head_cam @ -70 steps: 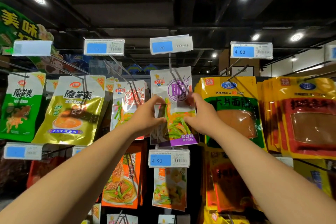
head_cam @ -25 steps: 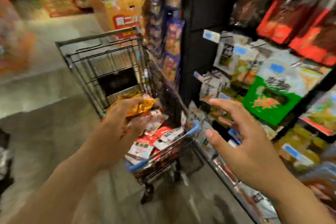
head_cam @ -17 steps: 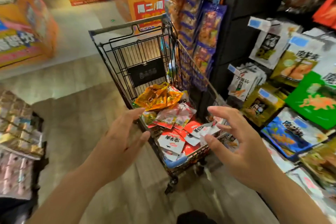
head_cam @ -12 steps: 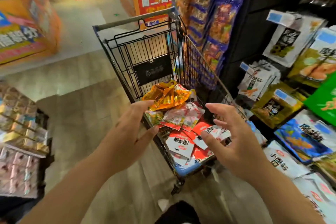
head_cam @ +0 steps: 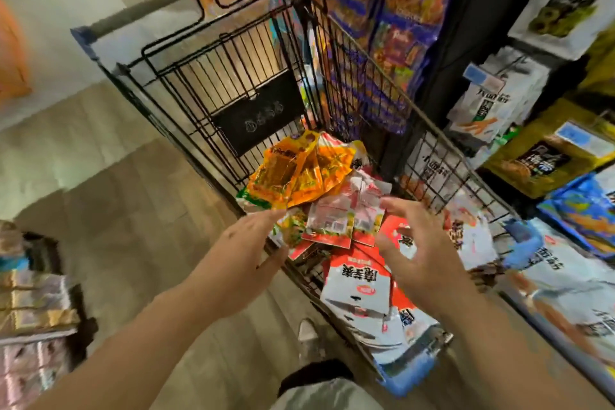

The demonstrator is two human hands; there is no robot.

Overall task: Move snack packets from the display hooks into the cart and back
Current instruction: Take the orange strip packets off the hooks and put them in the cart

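A black wire shopping cart [head_cam: 213,83] stands in front of me, holding a heap of snack packets. Orange-yellow packets [head_cam: 299,173] lie at the far end of the heap, red-and-clear packets [head_cam: 346,213] in the middle, and white-and-red packets [head_cam: 359,280] nearest me. My left hand [head_cam: 246,253] hovers over the cart's left rim with fingers stretched out, holding nothing. My right hand [head_cam: 422,253] hangs above the heap with fingers spread and slightly bent, also empty. Both are blurred by motion.
Display hooks on the right carry hanging packets: white ones [head_cam: 489,103], a dark yellow one [head_cam: 539,163], blue ones [head_cam: 585,210]. Purple packets [head_cam: 392,27] hang behind the cart. A low shelf of goods [head_cam: 30,309] stands at the left. Wooden floor [head_cam: 116,210] lies left of the cart.
I turned from the hooks to the cart; my left hand dropped the orange packets onto the heap. Both empty hands have since moved closer over the packets.
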